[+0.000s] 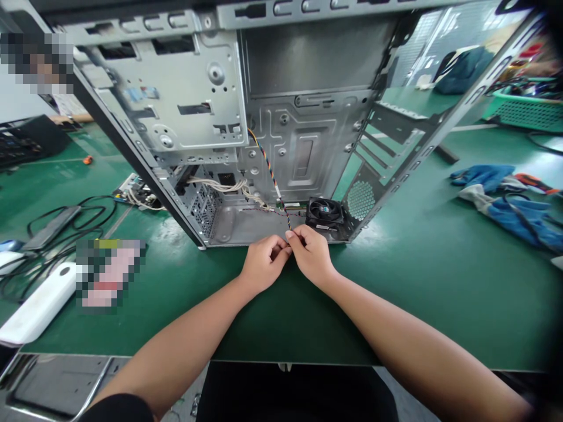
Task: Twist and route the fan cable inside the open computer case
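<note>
An open computer case (281,140) stands upright on the green table, its bare metal inside facing me. From behind the drive cage (197,88) a twisted multicoloured cable (269,170) runs down to my hands. My left hand (266,261) and my right hand (310,252) meet at the case's lower front edge, both pinching this cable; its end is hidden by my fingers. A black cooling fan (324,212) sits on the case floor just behind my right hand. White wires (224,186) lie inside at the left.
Blue-grey gloves (514,202) and a green basket (528,108) are to the right. Black cables (65,223), a white elongated object (41,305) and a small circuit assembly (136,190) lie on the left. The table's front edge (290,361) runs close to my body.
</note>
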A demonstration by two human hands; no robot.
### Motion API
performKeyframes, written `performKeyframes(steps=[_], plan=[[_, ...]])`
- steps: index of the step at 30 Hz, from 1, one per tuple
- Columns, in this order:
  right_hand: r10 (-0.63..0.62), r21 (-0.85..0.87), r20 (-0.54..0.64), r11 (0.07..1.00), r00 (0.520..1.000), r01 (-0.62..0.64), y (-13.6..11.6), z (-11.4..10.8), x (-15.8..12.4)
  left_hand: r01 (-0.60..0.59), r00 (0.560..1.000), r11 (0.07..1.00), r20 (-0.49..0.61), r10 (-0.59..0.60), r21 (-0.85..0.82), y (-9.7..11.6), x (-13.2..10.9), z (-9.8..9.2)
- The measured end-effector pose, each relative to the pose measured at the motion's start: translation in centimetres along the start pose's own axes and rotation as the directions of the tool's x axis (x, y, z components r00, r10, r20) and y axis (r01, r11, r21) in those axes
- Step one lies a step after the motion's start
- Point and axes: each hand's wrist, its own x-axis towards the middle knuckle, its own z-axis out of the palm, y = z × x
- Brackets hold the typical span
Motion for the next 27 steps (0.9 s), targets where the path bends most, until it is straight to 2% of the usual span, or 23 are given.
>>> performKeyframes(steps=[5, 14, 22, 27], plan=[[0.0, -0.005, 0.008, 1.0, 1.0, 0.0, -0.09, 0.0, -0.1, -0.043, 0.999, 0.999, 0.012, 0.043, 0.02, 0.06, -0.07, -0.2], [-0.04, -0.017, 0.026, 0.999, 0.999, 0.041, 0.22, 0.12, -0.07, -0.03, 0.999, 0.999, 0.041, 0.031, -0.011, -0.4, 0.15, -0.12], [-0.059, -0.02, 0.019, 0.998, 0.998, 0.06, 0.37, 0.2, 0.05, -0.02, 0.999, 0.999, 0.026, 0.021, -0.025, -0.62, 0.22, 0.01], [-0.121, -0.05, 0.023, 0.991, 0.992, 0.122, 0.29, 0.03, -0.09, -0.108, 0.994, 0.991, -0.005, 0.109, 0.073, -0.76, -0.07, 0.08]])
